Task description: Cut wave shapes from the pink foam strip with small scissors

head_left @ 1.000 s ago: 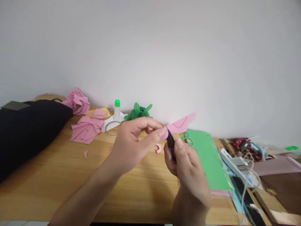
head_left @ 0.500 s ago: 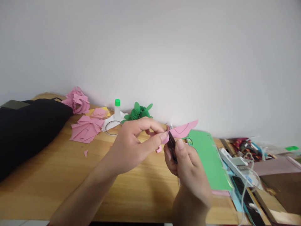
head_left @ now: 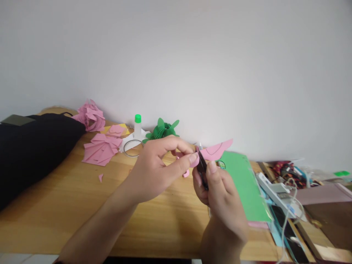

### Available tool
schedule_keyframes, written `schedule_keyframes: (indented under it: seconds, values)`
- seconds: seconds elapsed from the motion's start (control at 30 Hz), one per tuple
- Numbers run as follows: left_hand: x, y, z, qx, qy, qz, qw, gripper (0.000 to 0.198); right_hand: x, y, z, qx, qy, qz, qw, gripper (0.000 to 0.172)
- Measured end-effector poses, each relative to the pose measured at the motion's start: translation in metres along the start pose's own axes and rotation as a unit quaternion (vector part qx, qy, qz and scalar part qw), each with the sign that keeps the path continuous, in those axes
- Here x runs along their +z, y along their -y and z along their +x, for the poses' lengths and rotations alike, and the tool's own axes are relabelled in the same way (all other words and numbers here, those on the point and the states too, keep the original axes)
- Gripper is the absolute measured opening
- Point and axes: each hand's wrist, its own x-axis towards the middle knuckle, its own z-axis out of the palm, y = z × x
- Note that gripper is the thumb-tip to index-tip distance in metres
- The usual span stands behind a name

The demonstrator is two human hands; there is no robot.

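Between thumb and fingers, my left hand [head_left: 161, 168] pinches a piece of pink paper [head_left: 216, 151] above the table. A curved drawn line shows on the paper's far part, which sticks out to the right. My right hand [head_left: 220, 190] is closed around a pair of dark scissors [head_left: 202, 167]; their handles are mostly hidden in the fingers. The blades lie at the paper, close to my left fingertips. Just below the left fingertips a small curled pink strip [head_left: 186, 173] shows. A green fan-folded paper piece [head_left: 162, 130] stands behind my left hand.
Pink folded paper pieces [head_left: 101, 149], a glue bottle with a green cap [head_left: 138, 126] and a ring [head_left: 133, 148] lie at the back left. Left is a black bag [head_left: 35, 154]. On the right are green sheets [head_left: 242, 187], a power strip [head_left: 276, 192] and a phone [head_left: 290, 234].
The scissors' blades have shifted slightly at the paper. Both hands stay nearly in place, and the view has moved a little.
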Motion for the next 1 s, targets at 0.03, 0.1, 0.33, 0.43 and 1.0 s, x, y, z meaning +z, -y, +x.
schedule_keyframes:
  seconds: [0.03, 0.1, 0.33, 0.43, 1.0]
  values:
    - [0.0001, 0.0000, 0.0000, 0.001, -0.001, -0.001, 1.000, 0.016, -0.0004, -0.0003, 0.0000, 0.000, 0.000, 0.000, 1.000, 0.046]
    - [0.0001, 0.0004, -0.0001, 0.000, -0.001, -0.002, 1.000, 0.016, -0.0012, -0.0009, 0.0000, 0.001, -0.001, -0.001, 1.000, 0.046]
    - [-0.0008, 0.0010, -0.0010, -0.003, 0.001, 0.003, 1.000, 0.016, -0.0016, -0.0014, -0.0002, 0.000, 0.006, 0.003, 1.000, 0.044]
    - [-0.0012, 0.0009, -0.0011, -0.009, 0.001, 0.006, 1.000, 0.016, -0.0026, -0.0020, -0.0003, 0.001, 0.010, -0.001, 1.000, 0.044]
    - [-0.0008, 0.0046, 0.0029, -0.045, 0.017, -0.067, 0.997, 0.015, -0.0015, -0.0049, 0.0026, 0.032, -0.020, 0.060, 0.998, 0.047]
